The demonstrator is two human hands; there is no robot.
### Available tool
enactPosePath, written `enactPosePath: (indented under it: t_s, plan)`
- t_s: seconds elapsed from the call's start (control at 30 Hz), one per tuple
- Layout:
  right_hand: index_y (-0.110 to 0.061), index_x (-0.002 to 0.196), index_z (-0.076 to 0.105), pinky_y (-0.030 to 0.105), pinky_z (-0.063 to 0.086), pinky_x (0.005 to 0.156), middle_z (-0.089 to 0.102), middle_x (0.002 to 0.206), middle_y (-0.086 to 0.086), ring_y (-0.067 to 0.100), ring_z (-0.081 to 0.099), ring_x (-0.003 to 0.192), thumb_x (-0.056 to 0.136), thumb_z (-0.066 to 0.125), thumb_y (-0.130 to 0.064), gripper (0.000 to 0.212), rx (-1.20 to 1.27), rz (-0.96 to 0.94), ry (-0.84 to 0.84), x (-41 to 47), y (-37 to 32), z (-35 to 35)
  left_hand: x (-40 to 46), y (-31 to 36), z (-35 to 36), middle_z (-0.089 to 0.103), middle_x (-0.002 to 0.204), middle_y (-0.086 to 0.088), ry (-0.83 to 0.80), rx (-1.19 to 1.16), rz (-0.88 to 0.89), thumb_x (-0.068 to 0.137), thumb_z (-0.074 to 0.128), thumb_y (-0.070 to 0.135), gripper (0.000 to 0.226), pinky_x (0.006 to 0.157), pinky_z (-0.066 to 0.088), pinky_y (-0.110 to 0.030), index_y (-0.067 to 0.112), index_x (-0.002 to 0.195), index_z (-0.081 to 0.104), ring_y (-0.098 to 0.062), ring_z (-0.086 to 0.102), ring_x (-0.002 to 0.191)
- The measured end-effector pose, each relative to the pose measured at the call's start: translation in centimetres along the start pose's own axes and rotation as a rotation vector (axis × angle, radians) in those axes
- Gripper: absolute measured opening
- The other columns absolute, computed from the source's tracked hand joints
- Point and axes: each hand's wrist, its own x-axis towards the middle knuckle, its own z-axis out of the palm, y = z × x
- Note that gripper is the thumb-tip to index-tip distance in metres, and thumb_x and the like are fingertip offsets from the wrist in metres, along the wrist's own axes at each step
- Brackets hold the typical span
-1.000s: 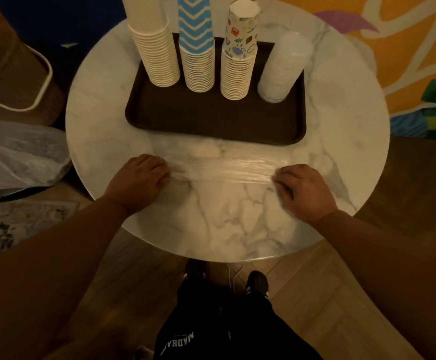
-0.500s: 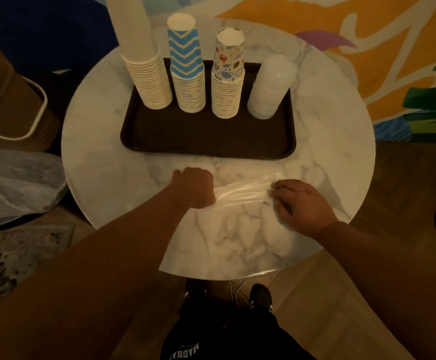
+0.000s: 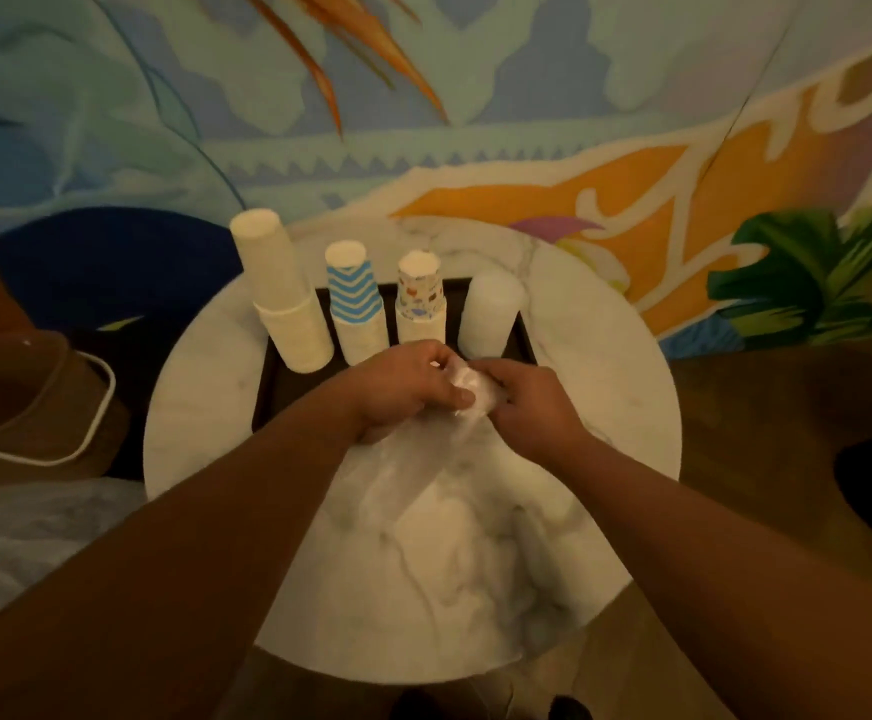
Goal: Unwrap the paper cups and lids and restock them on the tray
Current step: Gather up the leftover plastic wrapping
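On the dark brown tray (image 3: 266,387) stand a plain white cup stack (image 3: 283,298), a blue zigzag cup stack (image 3: 355,304), a stack of cups with small coloured prints (image 3: 420,298) and a white stack of lids (image 3: 491,311). Over the tray's front edge my left hand (image 3: 403,381) and my right hand (image 3: 527,402) meet and both grip a bunched clear plastic wrapper (image 3: 467,394). A loose tail of the wrapper hangs down between my forearms over the marble table (image 3: 605,397).
A brown bin with a white rim (image 3: 39,402) stands left of the round table, with a clear plastic bag (image 3: 23,532) on the floor below it. A painted wall rises behind the table. Wooden floor lies to the right.
My hands have lifted off the table and come together, gathering the flat stretched wrapper into a bunch. The head has tilted up, showing more wall.
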Motion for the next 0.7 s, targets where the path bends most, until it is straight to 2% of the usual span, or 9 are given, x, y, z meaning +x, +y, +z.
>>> enactPosePath:
  t_s: [0.1,0.17,0.27,0.37,0.43,0.5,0.57,0.63,0.7]
  plan:
    - [-0.010,0.114,0.070,0.030,0.048,0.088,0.068,0.105,0.002,0.019,0.062,0.100,0.081,0.050,0.010,0.044,0.295,0.091,0.076,3.1,-3.7,-4.6,-0.8,4.1,-0.3,0.069,0.079,-0.004,0.092,-0.022,0.127,0.067,0.083,0.006,0.044,0.086,0.052,-0.046,0.018,0.099,0.056,-0.025,0.065,0.083]
    - [-0.015,0.104,0.072,0.038,0.053,0.089,0.071,0.104,0.005,0.023,0.066,0.099,0.083,0.045,0.010,0.042,0.489,0.109,0.066,4.8,-5.7,-7.3,-1.5,6.4,0.0,0.072,0.086,-0.008,0.167,-0.036,0.191,0.075,0.078,0.004,0.044,0.084,0.055,-0.044,0.015,0.110,0.053,-0.026,0.069,0.085]
    - [-0.019,0.091,0.072,0.031,0.053,0.074,0.073,0.094,0.007,0.021,0.066,0.086,0.090,0.049,0.002,0.031,0.673,0.103,-0.020,6.7,-7.7,-10.7,-2.7,9.5,1.0,0.074,0.093,-0.006,0.288,0.015,0.255,0.080,0.077,0.015,0.047,0.075,0.058,-0.033,0.019,0.119,0.050,-0.018,0.071,0.084]
    - [-0.015,0.089,0.073,0.033,0.051,0.075,0.073,0.091,0.010,0.024,0.066,0.084,0.093,0.055,-0.007,0.020,0.762,0.067,-0.086,7.5,-9.1,-13.8,-3.3,12.3,2.5,0.074,0.092,0.000,0.360,0.077,0.288,0.081,0.076,0.025,0.042,0.060,0.056,-0.026,0.023,0.118,0.055,-0.011,0.071,0.078]
    - [-0.012,0.090,0.074,0.038,0.053,0.082,0.074,0.093,0.012,0.025,0.068,0.086,0.092,0.058,-0.012,0.016,0.804,0.010,-0.138,7.6,-9.5,-16.0,-3.5,14.1,4.1,0.074,0.097,-0.001,0.382,0.098,0.304,0.082,0.076,0.029,0.037,0.071,0.060,-0.039,0.021,0.115,0.061,-0.017,0.071,0.087]
    - [-0.008,0.094,0.073,0.043,0.053,0.089,0.074,0.098,0.014,0.027,0.069,0.090,0.092,0.059,-0.014,0.017,0.821,-0.041,-0.212,7.4,-9.5,-18.5,-3.8,15.9,5.8,0.073,0.098,0.000,0.402,0.131,0.303,0.082,0.075,0.031,0.028,0.081,0.056,-0.047,0.023,0.106,0.065,-0.020,0.070,0.090]
    - [-0.007,0.096,0.073,0.047,0.052,0.092,0.073,0.101,0.016,0.032,0.068,0.096,0.093,0.058,-0.016,0.018,0.826,-0.073,-0.268,7.1,-9.1,-21.4,-4.0,17.7,8.0,0.071,0.099,0.006,0.406,0.159,0.304,0.081,0.075,0.033,0.022,0.083,0.054,-0.039,0.030,0.099,0.063,-0.014,0.067,0.093]
    - [-0.008,0.094,0.075,0.049,0.053,0.092,0.073,0.101,0.017,0.034,0.068,0.097,0.093,0.058,-0.016,0.019,0.864,-0.099,-0.308,7.1,-9.0,-23.3,-4.2,18.8,9.6,0.069,0.104,0.009,0.407,0.162,0.331,0.080,0.076,0.031,0.025,0.086,0.051,-0.030,0.033,0.100,0.062,-0.010,0.064,0.099]
    - [-0.012,0.087,0.076,0.046,0.056,0.088,0.075,0.095,0.012,0.027,0.070,0.089,0.095,0.056,-0.017,0.022,0.908,-0.131,-0.360,7.1,-9.3,-25.1,-4.3,19.7,11.1,0.069,0.106,0.007,0.436,0.129,0.345,0.079,0.077,0.029,0.028,0.088,0.051,-0.028,0.029,0.104,0.063,-0.009,0.064,0.100]
